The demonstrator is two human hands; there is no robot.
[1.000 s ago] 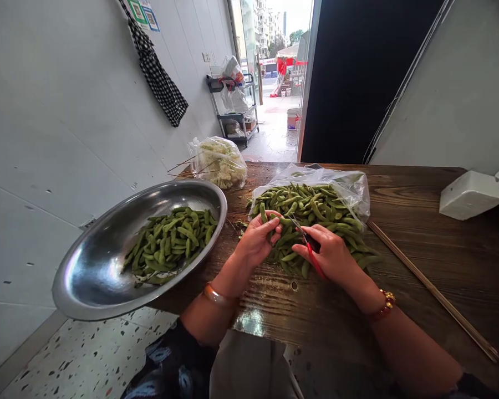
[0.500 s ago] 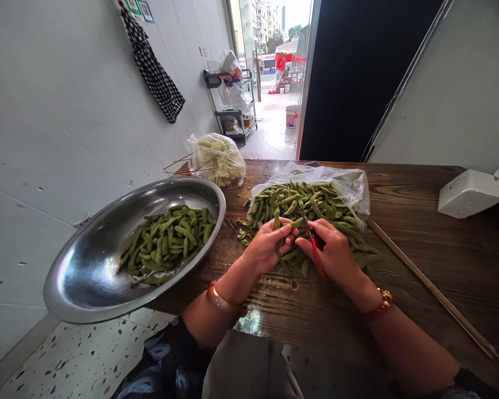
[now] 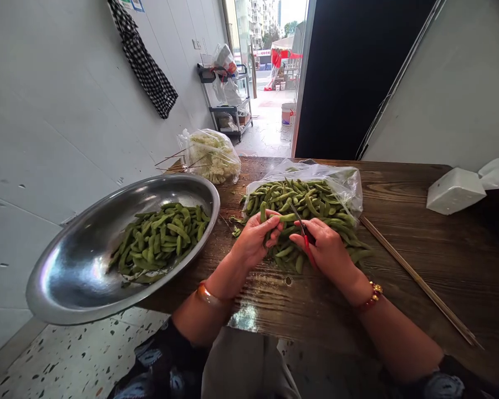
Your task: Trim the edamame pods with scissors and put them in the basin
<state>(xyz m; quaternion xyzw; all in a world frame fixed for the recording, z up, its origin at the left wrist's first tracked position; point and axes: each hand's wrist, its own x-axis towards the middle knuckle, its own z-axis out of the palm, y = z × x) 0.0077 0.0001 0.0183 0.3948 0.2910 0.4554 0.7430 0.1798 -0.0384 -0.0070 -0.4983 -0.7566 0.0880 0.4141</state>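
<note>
My left hand is closed on edamame pods, with one green pod reaching from its fingertips toward the scissors. Red-handled scissors sit in my right hand, whose fingers wrap the handles; the dark blades point up and away beside the pod's end. Beneath and beyond both hands lies a heap of edamame pods, spilling from a clear plastic bag. To the left, a wide steel basin holds a pile of edamame pods.
A clear bag of cauliflower lies behind the basin. Thin wooden sticks run along the table on the right, with a white tissue pack beyond. A shelf cart stands by the doorway.
The whole view has shifted slightly, so everything sits a little further left. The scissor blades now stand slightly apart from the pod's tip; both hands keep their holds.
</note>
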